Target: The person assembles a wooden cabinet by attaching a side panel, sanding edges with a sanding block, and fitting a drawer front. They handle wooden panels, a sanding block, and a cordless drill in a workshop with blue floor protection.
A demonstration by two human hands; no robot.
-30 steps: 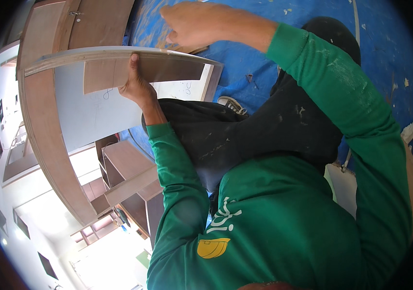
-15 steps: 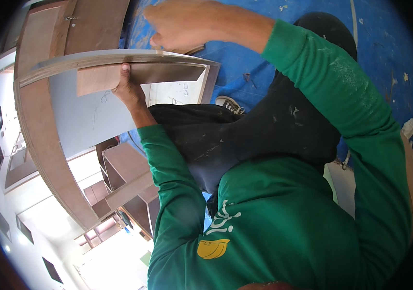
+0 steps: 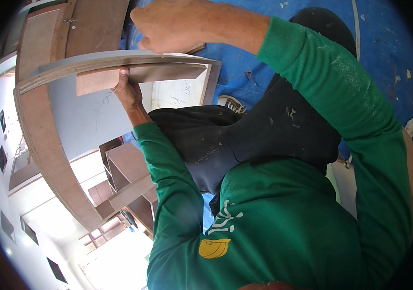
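Observation:
My left hand [image 3: 129, 93] grips a short wooden board [image 3: 97, 80] from below, with the thumb on its face. The board lies against the inner side of a long plywood edge [image 3: 90, 63] of a cabinet frame. A darker wooden strip [image 3: 172, 72] continues along the same edge, to the right of my thumb. Above that edge my right hand [image 3: 168, 26] is closed in a fist, knuckles to the left. Whatever it may hold is hidden by the hand.
A pale panel [image 3: 83, 116] with pencil marks fills the frame. My bent leg [image 3: 274, 125] in dark trousers and a shoe [image 3: 230, 103] are beside it. Blue sheeting [image 3: 385, 53] with scraps covers the floor. Brown cabinet boxes [image 3: 126, 166] stand at lower left.
My right hand has shifted a little left and is less blurred. My left hand stays on the board, lowered slightly with it.

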